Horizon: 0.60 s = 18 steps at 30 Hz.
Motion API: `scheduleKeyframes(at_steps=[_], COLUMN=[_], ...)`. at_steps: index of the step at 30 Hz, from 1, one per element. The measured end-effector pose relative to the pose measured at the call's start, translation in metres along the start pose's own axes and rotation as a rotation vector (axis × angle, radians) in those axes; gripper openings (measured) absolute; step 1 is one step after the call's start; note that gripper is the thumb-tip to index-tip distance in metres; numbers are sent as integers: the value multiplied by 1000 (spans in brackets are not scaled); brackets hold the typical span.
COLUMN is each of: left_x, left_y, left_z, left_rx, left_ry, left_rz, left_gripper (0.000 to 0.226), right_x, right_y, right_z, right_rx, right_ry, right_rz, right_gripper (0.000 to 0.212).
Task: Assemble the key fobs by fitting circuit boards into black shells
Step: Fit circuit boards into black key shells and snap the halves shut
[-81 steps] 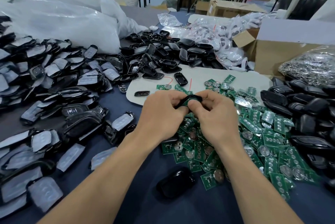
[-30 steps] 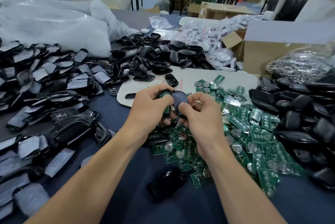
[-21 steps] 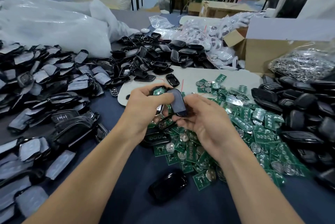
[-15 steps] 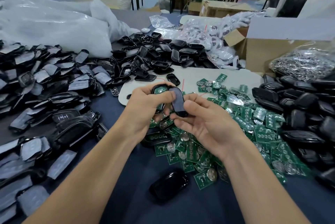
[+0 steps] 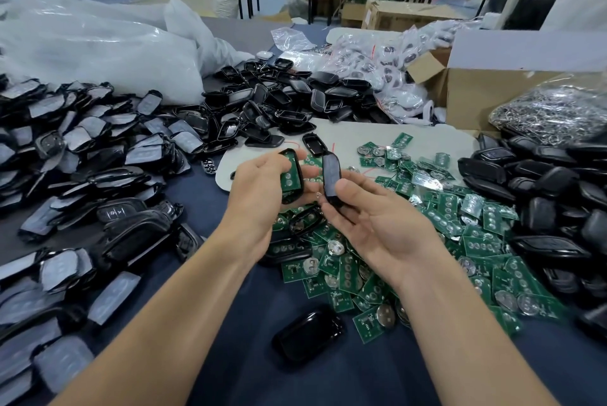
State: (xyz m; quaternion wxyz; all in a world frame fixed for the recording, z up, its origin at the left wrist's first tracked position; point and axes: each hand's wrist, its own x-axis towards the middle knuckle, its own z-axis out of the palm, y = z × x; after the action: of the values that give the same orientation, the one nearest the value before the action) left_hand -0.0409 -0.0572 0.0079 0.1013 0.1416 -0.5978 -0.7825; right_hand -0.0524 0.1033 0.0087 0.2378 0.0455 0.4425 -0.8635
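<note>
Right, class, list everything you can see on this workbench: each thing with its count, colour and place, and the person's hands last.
shell with board: one, black with green inside, in left hand.
shell cover: one, black, in right hand.
circuit boards: many, green, heaped centre-right.
plain shells: many, black, piled far right.
film-covered shells: many, black and grey, piled left.
open shells: many, black, piled at back.
lone shell: one, black, near front.
plastic bags: white, back left.
cardboard box: one, brown, back right.
left hand: grips shell with board.
right hand: pinches shell cover.
</note>
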Motion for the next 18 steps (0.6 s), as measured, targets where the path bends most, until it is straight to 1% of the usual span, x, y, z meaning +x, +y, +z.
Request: scheduleKeyframes(at_steps=[2, 4, 8, 12, 18], left_x=[0, -1, -4, -7, -7], left_y=[-1, -4, -9, -11, -11], left_z=[-1, 0, 6, 10, 9], left_rx=[93, 181, 363, 362, 323], left_ry=[17, -6, -64, -106, -188], left_rz=[33, 51, 142, 130, 114], left_gripper=[34, 37, 28, 30, 35], right_x=[0, 1, 2, 4, 4], right_y=[2, 7, 19, 24, 21], right_z=[0, 2, 9, 9, 7], right_rx=[-28, -83, -314, -479, -476], right_ry=[34, 68, 127, 185, 217], right_rz=[-49, -108, -256, -367, -387], right_gripper=[29, 26, 27, 31, 30])
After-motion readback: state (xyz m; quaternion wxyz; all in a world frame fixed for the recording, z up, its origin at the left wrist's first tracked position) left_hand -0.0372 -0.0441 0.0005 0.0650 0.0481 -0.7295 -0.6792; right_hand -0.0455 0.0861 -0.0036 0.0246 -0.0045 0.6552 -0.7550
